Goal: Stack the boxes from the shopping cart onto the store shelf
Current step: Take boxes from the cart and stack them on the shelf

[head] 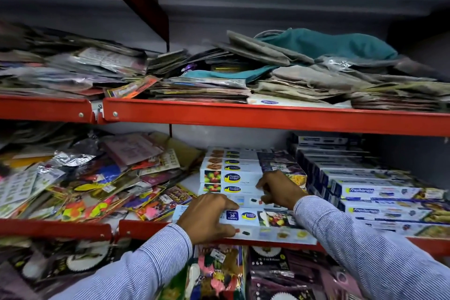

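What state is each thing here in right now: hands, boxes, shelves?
Left hand: gripping the front box's left end.
Right hand: resting on the box stack.
Front box: flat at the shelf edge, partly overhanging.
Box stack: closed, lying flat, stacked.
Blue boxes: closed, in rows.
Packets: loosely heaped.
Top shelf: piled with bags.

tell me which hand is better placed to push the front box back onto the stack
Left, probably. The left hand grips the front box at its near end; the right hand rests farther back on the stack.
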`<state>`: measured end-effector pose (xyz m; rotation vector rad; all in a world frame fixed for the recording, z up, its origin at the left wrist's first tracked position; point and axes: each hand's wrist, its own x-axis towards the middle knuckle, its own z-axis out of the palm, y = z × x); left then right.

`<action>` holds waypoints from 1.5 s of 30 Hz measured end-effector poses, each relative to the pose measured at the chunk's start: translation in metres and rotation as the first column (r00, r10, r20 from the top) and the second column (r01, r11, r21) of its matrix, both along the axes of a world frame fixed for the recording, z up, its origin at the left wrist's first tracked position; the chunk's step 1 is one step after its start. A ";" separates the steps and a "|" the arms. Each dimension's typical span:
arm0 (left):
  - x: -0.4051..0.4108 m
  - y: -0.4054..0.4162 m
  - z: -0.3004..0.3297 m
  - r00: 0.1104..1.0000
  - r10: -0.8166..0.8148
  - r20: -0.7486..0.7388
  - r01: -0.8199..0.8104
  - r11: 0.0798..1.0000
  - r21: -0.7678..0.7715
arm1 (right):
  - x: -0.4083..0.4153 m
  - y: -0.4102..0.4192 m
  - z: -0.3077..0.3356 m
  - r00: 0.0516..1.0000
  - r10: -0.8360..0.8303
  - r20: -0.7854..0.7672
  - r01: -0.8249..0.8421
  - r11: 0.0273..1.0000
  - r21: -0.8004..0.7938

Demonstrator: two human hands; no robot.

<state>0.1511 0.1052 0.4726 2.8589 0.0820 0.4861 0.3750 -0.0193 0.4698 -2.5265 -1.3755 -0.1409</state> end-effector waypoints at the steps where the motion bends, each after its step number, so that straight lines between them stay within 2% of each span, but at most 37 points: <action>1: 0.003 0.000 0.000 1.000 -0.001 0.004 0.001 1.000 0.005 | 0.001 -0.001 0.000 1.000 -0.011 -0.019 0.011 1.000 0.007; 5: 0.019 0.001 0.002 0.999 0.009 0.037 -0.009 1.000 0.009 | 0.003 -0.003 0.006 0.998 -0.003 -0.070 0.005 1.000 0.024; 10: 0.051 0.008 -0.005 0.995 0.049 0.087 -0.048 0.999 -0.015 | -0.002 -0.014 0.022 0.994 0.039 -0.105 -0.046 0.996 -0.071; 14: 0.064 0.013 -0.026 0.992 0.068 0.102 -0.065 0.997 -0.035 | -0.009 -0.028 0.004 0.988 0.040 -0.150 -0.051 0.997 -0.064; 17: 0.067 0.011 -0.041 0.987 0.056 0.151 -0.061 0.998 0.031 | -0.011 -0.039 -0.015 0.988 0.047 -0.148 -0.045 0.999 0.019; 22: 0.069 0.005 -0.050 0.979 0.070 0.191 -0.069 0.998 -0.013 | -0.016 -0.043 -0.030 0.994 0.067 -0.084 -0.059 0.994 0.097; 26: 0.070 0.002 -0.049 0.974 0.083 0.209 -0.074 0.996 -0.048 | -0.014 -0.042 -0.029 0.996 0.059 -0.067 -0.054 0.995 0.081; 35: 0.071 -0.006 -0.048 0.974 0.093 0.204 -0.090 0.996 -0.024 | -0.010 -0.040 -0.026 0.994 0.035 -0.105 -0.036 0.999 -0.004; 45: 0.072 -0.008 -0.050 0.978 0.103 0.182 -0.105 0.994 0.002 | -0.013 -0.038 -0.035 0.996 -0.020 -0.081 0.023 0.999 0.033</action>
